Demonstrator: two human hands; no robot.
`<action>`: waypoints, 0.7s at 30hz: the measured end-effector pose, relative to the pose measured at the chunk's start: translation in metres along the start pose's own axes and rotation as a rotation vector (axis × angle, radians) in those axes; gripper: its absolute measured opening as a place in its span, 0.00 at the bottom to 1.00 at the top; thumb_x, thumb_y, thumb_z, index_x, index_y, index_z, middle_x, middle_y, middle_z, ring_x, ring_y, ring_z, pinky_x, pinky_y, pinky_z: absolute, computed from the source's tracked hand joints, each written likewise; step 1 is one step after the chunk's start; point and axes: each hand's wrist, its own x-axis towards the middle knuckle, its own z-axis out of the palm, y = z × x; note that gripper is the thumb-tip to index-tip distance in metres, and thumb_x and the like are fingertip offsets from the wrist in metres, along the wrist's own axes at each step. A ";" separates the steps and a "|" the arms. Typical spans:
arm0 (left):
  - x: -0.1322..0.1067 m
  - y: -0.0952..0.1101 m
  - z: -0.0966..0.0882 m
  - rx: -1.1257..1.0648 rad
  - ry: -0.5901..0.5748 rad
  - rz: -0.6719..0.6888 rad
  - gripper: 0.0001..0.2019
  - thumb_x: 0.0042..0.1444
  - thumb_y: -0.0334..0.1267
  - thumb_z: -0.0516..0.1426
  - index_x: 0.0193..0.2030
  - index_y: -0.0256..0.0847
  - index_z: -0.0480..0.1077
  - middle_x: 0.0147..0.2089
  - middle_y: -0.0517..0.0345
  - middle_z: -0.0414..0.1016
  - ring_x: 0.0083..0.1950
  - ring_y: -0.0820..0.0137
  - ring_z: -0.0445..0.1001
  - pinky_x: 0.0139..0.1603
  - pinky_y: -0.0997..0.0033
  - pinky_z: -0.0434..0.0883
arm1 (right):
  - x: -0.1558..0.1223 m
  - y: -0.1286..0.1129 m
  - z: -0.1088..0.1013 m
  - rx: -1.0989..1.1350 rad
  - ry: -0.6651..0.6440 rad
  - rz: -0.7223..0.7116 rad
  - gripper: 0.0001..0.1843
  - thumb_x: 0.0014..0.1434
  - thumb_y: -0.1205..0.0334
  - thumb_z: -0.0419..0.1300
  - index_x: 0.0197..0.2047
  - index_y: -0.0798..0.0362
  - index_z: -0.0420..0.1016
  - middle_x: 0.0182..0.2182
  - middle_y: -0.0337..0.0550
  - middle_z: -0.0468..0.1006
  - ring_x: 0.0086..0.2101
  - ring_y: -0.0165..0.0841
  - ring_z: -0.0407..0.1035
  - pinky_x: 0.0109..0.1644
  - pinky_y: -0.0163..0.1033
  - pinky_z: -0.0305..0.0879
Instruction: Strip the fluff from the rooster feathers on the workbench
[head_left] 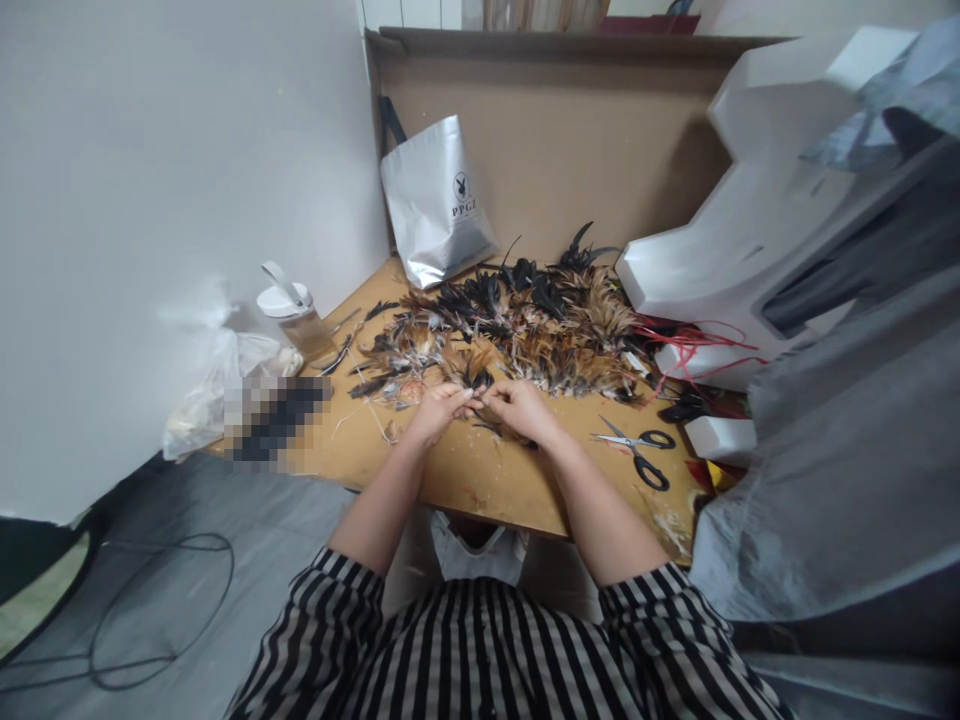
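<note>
Both my hands meet at the near edge of a wide heap of brown and black feathers [555,350] on the wooden table [495,490]. My left hand [439,412] pinches a small bunch of feathers [474,380], dark at the tip, between thumb and fingers. Close beside it, my right hand [517,408] has its fingertips pressed together at the same bunch. What exactly lies between the right fingertips is too small to see. Scissors [637,442] with black handles lie spread apart to the right of my right forearm.
A silver bag [435,200] leans against the cardboard panel [585,140] at the back. On the left stand a lidded bottle [296,315] and a plastic bag [225,385]. Red strings [690,350] and a white foam block [750,220] border the right side.
</note>
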 end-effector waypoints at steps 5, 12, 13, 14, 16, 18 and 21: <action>0.002 -0.003 -0.001 -0.008 -0.014 -0.012 0.11 0.42 0.39 0.61 0.27 0.31 0.70 0.28 0.48 0.75 0.28 0.73 0.72 0.30 0.77 0.68 | -0.001 -0.004 -0.004 -0.016 -0.005 -0.020 0.16 0.53 0.56 0.51 0.26 0.56 0.74 0.18 0.37 0.69 0.19 0.23 0.55 0.24 0.30 0.47; 0.003 -0.005 -0.002 0.047 -0.023 -0.008 0.11 0.43 0.39 0.60 0.28 0.31 0.72 0.27 0.50 0.74 0.27 0.74 0.72 0.31 0.76 0.69 | -0.001 -0.001 -0.004 -0.060 0.019 -0.053 0.11 0.51 0.62 0.52 0.25 0.56 0.73 0.20 0.38 0.71 0.22 0.24 0.59 0.27 0.29 0.50; 0.003 -0.005 -0.001 0.054 -0.028 -0.009 0.11 0.43 0.39 0.60 0.28 0.31 0.72 0.26 0.50 0.74 0.26 0.74 0.71 0.31 0.76 0.69 | -0.001 -0.001 -0.005 -0.064 0.025 -0.061 0.10 0.50 0.62 0.53 0.25 0.56 0.73 0.21 0.38 0.71 0.22 0.25 0.59 0.27 0.30 0.50; 0.003 -0.005 -0.001 0.059 -0.036 -0.012 0.11 0.43 0.39 0.60 0.28 0.31 0.72 0.26 0.50 0.74 0.26 0.74 0.71 0.30 0.76 0.68 | -0.001 -0.002 -0.005 -0.068 0.033 -0.070 0.10 0.50 0.63 0.53 0.25 0.55 0.73 0.22 0.39 0.72 0.23 0.25 0.60 0.28 0.30 0.51; 0.002 -0.004 0.000 0.067 -0.053 -0.018 0.10 0.42 0.39 0.61 0.28 0.31 0.72 0.25 0.50 0.74 0.26 0.74 0.71 0.30 0.76 0.68 | 0.000 -0.004 -0.005 -0.078 0.051 -0.088 0.09 0.50 0.64 0.53 0.26 0.55 0.74 0.23 0.39 0.72 0.24 0.26 0.61 0.29 0.30 0.52; 0.002 -0.004 0.001 0.080 -0.061 -0.022 0.10 0.42 0.39 0.61 0.28 0.32 0.73 0.25 0.51 0.73 0.25 0.74 0.71 0.28 0.76 0.68 | 0.000 -0.006 -0.005 -0.094 0.060 -0.112 0.08 0.50 0.65 0.53 0.25 0.55 0.73 0.23 0.39 0.72 0.25 0.26 0.61 0.30 0.30 0.52; 0.002 -0.005 0.001 0.104 -0.055 -0.013 0.10 0.41 0.39 0.61 0.26 0.32 0.73 0.23 0.52 0.73 0.23 0.75 0.69 0.27 0.77 0.67 | 0.001 -0.007 -0.004 -0.125 0.078 -0.136 0.08 0.51 0.65 0.53 0.25 0.55 0.72 0.23 0.40 0.71 0.25 0.26 0.61 0.31 0.31 0.53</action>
